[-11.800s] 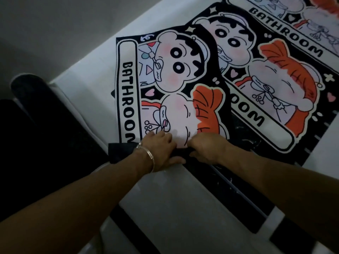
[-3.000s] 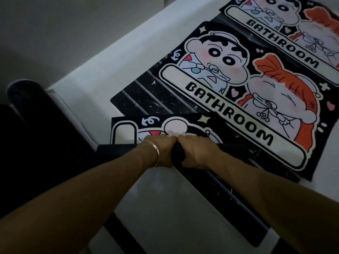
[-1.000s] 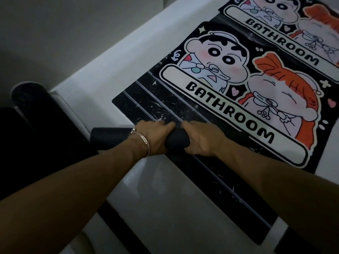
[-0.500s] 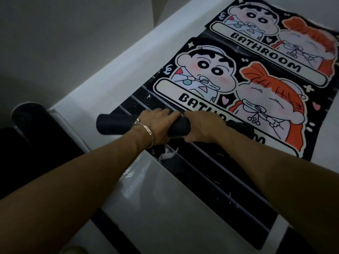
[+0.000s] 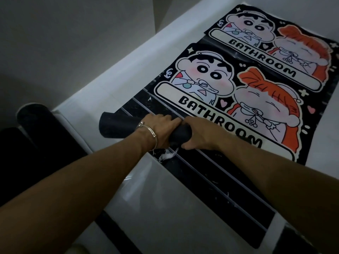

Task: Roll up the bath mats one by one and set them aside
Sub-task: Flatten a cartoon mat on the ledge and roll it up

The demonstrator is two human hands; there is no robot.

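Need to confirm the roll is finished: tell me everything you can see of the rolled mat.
The rolled mat is a matte black tube, no print showing. It lies crosswise over the black slatted panel, by the near edge of the flat mat. The left hand and right hand grip it side by side at its middle. Its left end sticks out, slightly flared; the right end is hidden behind the right hand. Resting or lifted: cannot tell.

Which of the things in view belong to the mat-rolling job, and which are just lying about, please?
Job in hand: rolled mat, gripped by left hand and right hand; nearer flat mat; farther flat mat.
Lying about: white fluff on the black slatted panel; dark rounded thing at far left, unclear what.
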